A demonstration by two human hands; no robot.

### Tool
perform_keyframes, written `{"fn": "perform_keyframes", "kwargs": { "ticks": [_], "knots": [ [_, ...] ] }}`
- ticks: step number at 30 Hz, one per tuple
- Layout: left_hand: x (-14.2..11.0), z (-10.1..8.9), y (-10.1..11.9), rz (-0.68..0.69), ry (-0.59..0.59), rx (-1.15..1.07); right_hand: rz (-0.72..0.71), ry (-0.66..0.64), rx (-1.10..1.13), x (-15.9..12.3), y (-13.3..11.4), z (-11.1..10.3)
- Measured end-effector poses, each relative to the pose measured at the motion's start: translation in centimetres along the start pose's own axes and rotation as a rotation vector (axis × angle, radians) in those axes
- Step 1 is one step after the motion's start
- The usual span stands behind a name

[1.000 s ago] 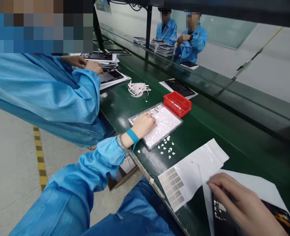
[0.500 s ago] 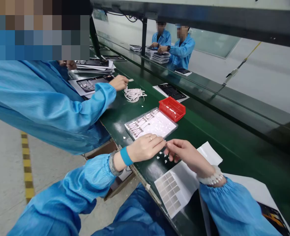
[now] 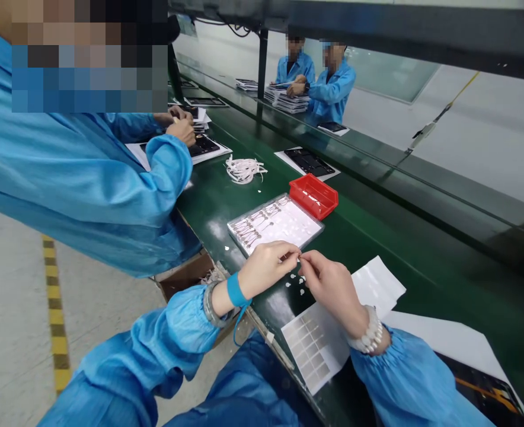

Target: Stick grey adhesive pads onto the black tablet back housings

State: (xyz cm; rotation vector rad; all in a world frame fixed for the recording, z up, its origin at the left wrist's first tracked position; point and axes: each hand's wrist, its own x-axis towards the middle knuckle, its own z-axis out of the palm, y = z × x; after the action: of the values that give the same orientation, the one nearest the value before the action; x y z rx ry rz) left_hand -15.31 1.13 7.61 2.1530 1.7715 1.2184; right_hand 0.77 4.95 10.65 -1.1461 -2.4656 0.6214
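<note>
My left hand (image 3: pixel 267 267) and my right hand (image 3: pixel 331 287) meet fingertip to fingertip just above the green belt (image 3: pixel 377 237), both pinched on a tiny part that is too small to name. They hover at the near edge of a clear tray (image 3: pixel 275 226) with small metal pieces laid on a white sheet. Small white scraps (image 3: pixel 298 284) lie on the belt under my fingers. A white sheet with a grid of grey squares (image 3: pixel 313 350) lies below my right wrist.
A red bin (image 3: pixel 313 196) touches the tray's far end. A bundle of white strips (image 3: pixel 244 169) lies beyond. A co-worker in blue sits close on my left, hands on a dark panel (image 3: pixel 202 145). Another dark panel (image 3: pixel 309 162) rides the belt. Two people work far back.
My left hand left the tray and my right hand came off the paper at lower right; the two now pinch together. The co-worker's hand drew back from the white strips.
</note>
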Motion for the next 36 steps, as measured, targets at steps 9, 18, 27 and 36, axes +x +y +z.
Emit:
{"fn": "perform_keyframes", "kwargs": {
  "ticks": [9, 18, 27, 36],
  "knots": [
    [0.9, -0.1, 2.7, 0.24, -0.03, 0.154, 0.36, -0.162, 0.673, -2.7, 1.8, -4.1],
    [-2.1, 5.1, 11.9, 0.25, -0.506, -0.383, 0.322, 0.193, 0.476, -15.7, 4.0, -5.2],
    [-5.0, 9.6, 14.5, 0.672, -0.599, -0.141, 0.623, 0.459, 0.098, -27.8, 11.5, -7.9],
    [-5.5, 10.4, 14.1, 0.788, -0.543, -0.03, 0.697, 0.165, -0.081, -30.8, 14.7, -10.5]
  ]
}}
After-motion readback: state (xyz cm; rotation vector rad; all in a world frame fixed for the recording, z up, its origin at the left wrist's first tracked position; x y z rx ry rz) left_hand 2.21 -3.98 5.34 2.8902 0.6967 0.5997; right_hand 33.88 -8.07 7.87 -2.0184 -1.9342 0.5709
